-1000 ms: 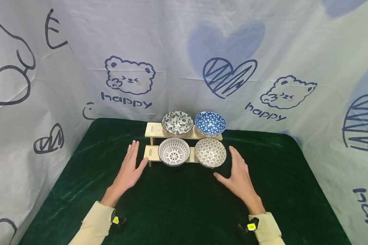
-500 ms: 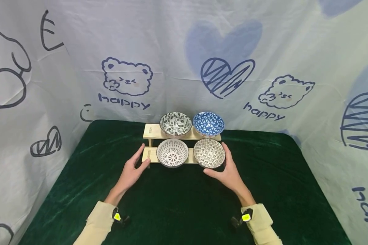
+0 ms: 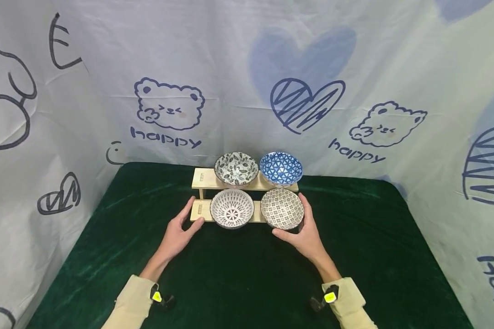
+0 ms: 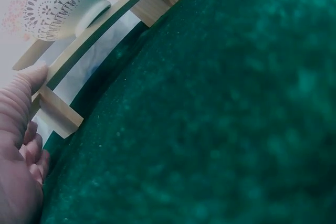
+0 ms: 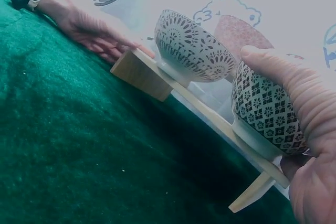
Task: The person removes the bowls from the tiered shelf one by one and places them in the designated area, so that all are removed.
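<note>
The right hand (image 3: 308, 240) pinched the brown lattice-patterned bowl (image 3: 281, 209) between thumb and fingers, on the right of the two-tier wooden stand's (image 3: 200, 213) lower board. The left hand (image 3: 177, 235) gripped that board's left end. A radial-patterned bowl (image 3: 232, 209) stood between; a leaf-patterned bowl (image 3: 236, 169) and a blue bowl (image 3: 281, 168) sat above.

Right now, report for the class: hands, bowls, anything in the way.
Left hand: gripping front shelf, left end. Right hand: gripping front-right bowl, on that shelf. Close by: white bowl left, blue bowl behind.
</note>
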`<control>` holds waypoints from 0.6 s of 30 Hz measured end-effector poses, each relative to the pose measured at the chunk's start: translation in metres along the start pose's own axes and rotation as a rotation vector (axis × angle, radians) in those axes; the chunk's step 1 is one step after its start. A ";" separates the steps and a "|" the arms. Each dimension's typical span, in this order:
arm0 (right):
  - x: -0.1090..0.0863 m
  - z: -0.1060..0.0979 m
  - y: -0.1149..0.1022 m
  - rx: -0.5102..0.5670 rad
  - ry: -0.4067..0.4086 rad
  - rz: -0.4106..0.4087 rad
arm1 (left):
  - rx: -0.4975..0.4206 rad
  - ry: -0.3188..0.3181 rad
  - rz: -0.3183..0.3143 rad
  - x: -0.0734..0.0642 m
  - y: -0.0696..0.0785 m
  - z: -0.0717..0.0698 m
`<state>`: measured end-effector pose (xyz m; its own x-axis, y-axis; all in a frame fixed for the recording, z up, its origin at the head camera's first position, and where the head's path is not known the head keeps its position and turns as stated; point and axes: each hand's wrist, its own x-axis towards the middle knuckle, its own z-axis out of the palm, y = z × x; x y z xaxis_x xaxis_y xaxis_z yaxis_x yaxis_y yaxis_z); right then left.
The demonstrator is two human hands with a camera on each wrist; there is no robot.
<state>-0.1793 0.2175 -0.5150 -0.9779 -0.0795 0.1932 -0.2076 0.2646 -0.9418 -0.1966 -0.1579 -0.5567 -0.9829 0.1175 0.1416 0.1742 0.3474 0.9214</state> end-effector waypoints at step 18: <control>-0.003 0.014 0.006 -0.033 0.139 -0.042 | 0.015 0.097 -0.015 0.008 0.003 0.008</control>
<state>-0.1776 0.2064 -0.5254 -0.9616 0.0421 0.2710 -0.2472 0.2954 -0.9228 -0.2030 -0.1485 -0.5553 -0.9865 0.0220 0.1626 0.1594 0.3623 0.9183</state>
